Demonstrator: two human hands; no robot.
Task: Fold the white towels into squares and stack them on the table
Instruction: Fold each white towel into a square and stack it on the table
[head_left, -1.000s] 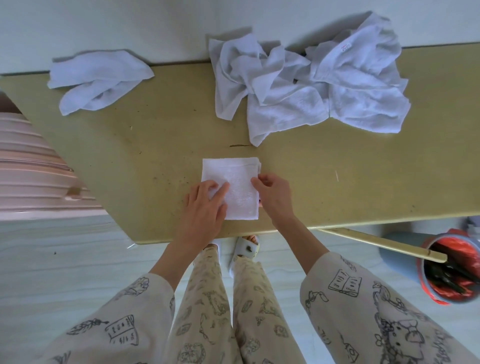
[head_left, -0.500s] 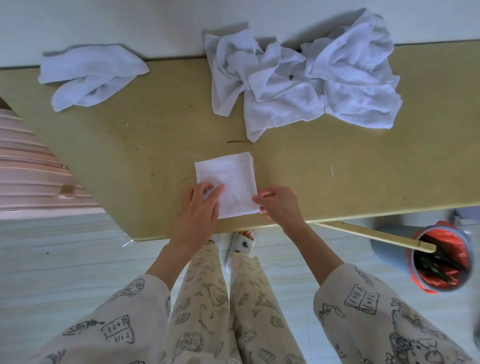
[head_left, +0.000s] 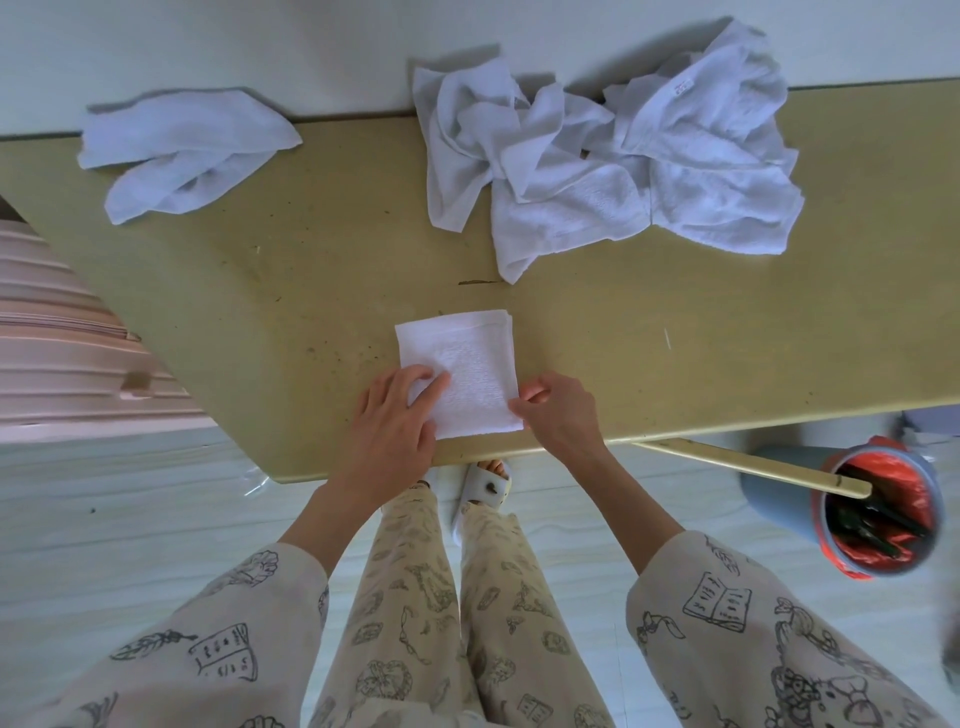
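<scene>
A white towel folded into a small square (head_left: 465, 364) lies flat near the front edge of the tan table (head_left: 675, 332). My left hand (head_left: 397, 421) rests on its lower left corner with the fingers laid flat. My right hand (head_left: 561, 413) pinches the square's lower right edge between thumb and fingers. A heap of several crumpled white towels (head_left: 597, 171) sits at the back of the table against the wall. One more loose white towel (head_left: 182, 150) lies at the back left.
A pink ribbed suitcase (head_left: 67, 353) stands left of the table. On the floor to the right is a grey bin with a red liner (head_left: 878, 512), and a table leg (head_left: 753, 465) slants toward it. My legs and a slipper (head_left: 485, 486) show below the table's edge.
The folded square has turned slightly, its top now leaning left. My right hand slid from its upper right edge down to the lower right edge. My left hand stayed on the lower left corner.
</scene>
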